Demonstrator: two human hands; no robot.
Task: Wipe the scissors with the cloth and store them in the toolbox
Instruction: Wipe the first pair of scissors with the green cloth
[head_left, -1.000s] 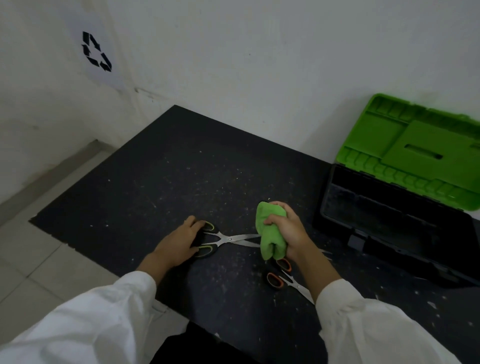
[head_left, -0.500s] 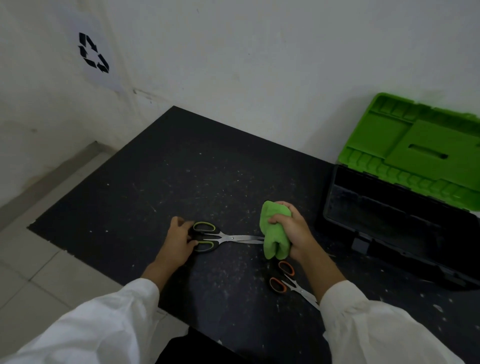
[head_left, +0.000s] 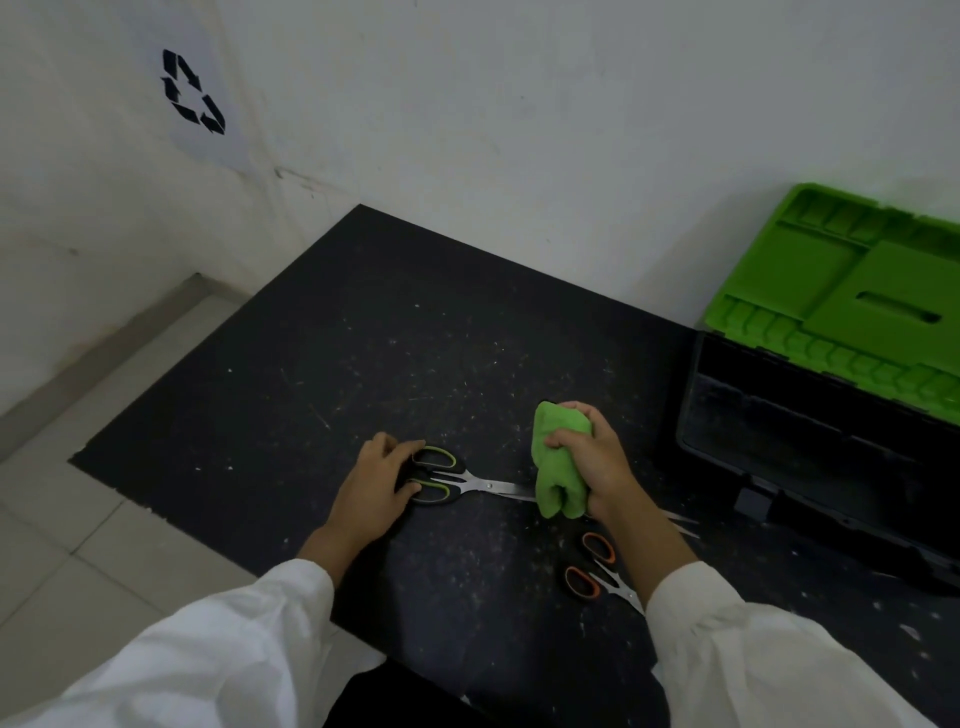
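Note:
Scissors with black and green handles (head_left: 441, 474) lie flat on the black mat (head_left: 363, 338), blades pointing right. My left hand (head_left: 379, 483) grips their handles from the left. My right hand (head_left: 597, 462) is closed around a bunched green cloth (head_left: 558, 475), which folds over the blades and hides their middle; the tips stick out past my wrist. A second pair of scissors with black and orange handles (head_left: 589, 566) lies nearer to me, partly under my right forearm. The toolbox (head_left: 810, 447) stands open at the right, its black tub dark inside, its green lid (head_left: 852, 291) tipped back against the wall.
The mat lies on pale floor tiles (head_left: 67, 545) in a corner of white walls. A recycling sign (head_left: 193, 92) is on the left wall. White specks are scattered over the mat. White sleeves cover both my forearms.
The green-handled scissors have slid slightly left with my left hand. My right hand with the cloth stays over the blades, shifting a little along them.

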